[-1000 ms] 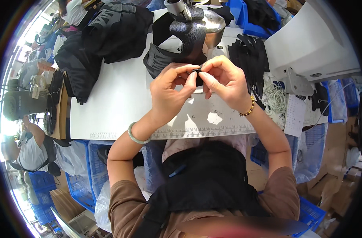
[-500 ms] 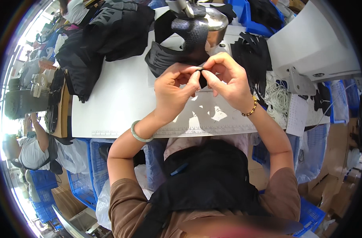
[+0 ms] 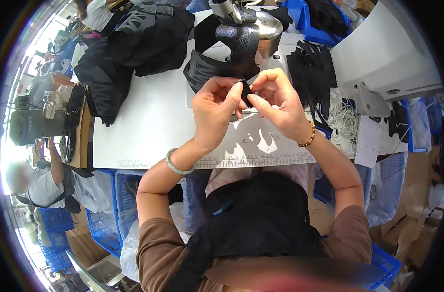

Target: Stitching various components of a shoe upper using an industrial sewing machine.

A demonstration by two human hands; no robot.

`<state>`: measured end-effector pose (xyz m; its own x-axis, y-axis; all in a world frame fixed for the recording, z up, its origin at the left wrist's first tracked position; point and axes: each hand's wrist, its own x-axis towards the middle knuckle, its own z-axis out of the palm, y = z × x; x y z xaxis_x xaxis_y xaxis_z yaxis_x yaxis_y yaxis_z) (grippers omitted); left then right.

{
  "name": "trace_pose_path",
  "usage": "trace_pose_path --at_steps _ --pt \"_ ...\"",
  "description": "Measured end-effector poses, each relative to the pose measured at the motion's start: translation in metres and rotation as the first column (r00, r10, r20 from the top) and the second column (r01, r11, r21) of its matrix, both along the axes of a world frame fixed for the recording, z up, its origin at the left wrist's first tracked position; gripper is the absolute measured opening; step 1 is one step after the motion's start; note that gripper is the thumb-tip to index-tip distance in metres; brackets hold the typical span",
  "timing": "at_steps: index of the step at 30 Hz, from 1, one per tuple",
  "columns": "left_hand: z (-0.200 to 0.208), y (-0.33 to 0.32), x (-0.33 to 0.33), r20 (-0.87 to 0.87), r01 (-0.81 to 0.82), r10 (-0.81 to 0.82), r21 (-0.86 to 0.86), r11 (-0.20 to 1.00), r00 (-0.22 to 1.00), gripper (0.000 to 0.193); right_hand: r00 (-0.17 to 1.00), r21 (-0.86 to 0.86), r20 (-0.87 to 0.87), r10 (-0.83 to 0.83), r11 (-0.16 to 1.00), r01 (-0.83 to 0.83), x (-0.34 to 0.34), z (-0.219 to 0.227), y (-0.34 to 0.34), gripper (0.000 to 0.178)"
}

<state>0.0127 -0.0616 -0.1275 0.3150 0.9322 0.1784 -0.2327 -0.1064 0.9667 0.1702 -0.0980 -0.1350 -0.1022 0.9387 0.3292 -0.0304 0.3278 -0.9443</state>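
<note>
Because it is so small and soft, the black piece of cloth [image 3: 247,92] seems to call for fingertips on both sides: it is held up over the middle of the table [image 3: 149,131], probably to bring it nearer the eyes. The left hand [image 3: 212,113] pinches its upper left with thumb and fingers nearly closed — the right hand [image 3: 284,111] nips the lower right just as tightly. Dark, matt and narrow, the cloth slants between the thumbs; fingers hide its full outline.

Toward the table's far side, a grey-patterned black cloth [image 3: 201,70] lies by a metal arm [image 3: 270,27]; whether it wraps around that, I cannot tell. Black strips [image 3: 312,73] lie bundled on the table's right half, likely for easy reach, with tangled pale cord [image 3: 343,122] beside them. Larger black pieces [image 3: 154,46] are heaped at the table's far left, perhaps out of the hands' way — and a ruler [image 3: 261,160] runs along its near edge.
</note>
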Motion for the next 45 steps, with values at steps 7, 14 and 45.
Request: trace_pose_path --at_steps 7,14,45 --pt "0.011 -0.003 -0.002 -0.083 0.25 -0.255 -0.066 0.966 0.963 0.016 0.996 0.092 -0.075 0.053 0.995 -0.046 0.024 0.009 0.005 0.029" --pt "0.027 -0.004 -0.009 -0.197 0.334 -0.343 -0.079 0.939 0.918 0.016 0.935 0.274 0.354 -0.013 0.957 -0.091 0.035 0.025 -0.002 0.03" --pt "0.093 0.047 -0.002 -0.229 0.056 -0.024 0.135 0.989 0.973 0.012 0.899 0.24 -0.094 -0.427 0.867 0.437 -0.023 0.036 0.026 0.026"
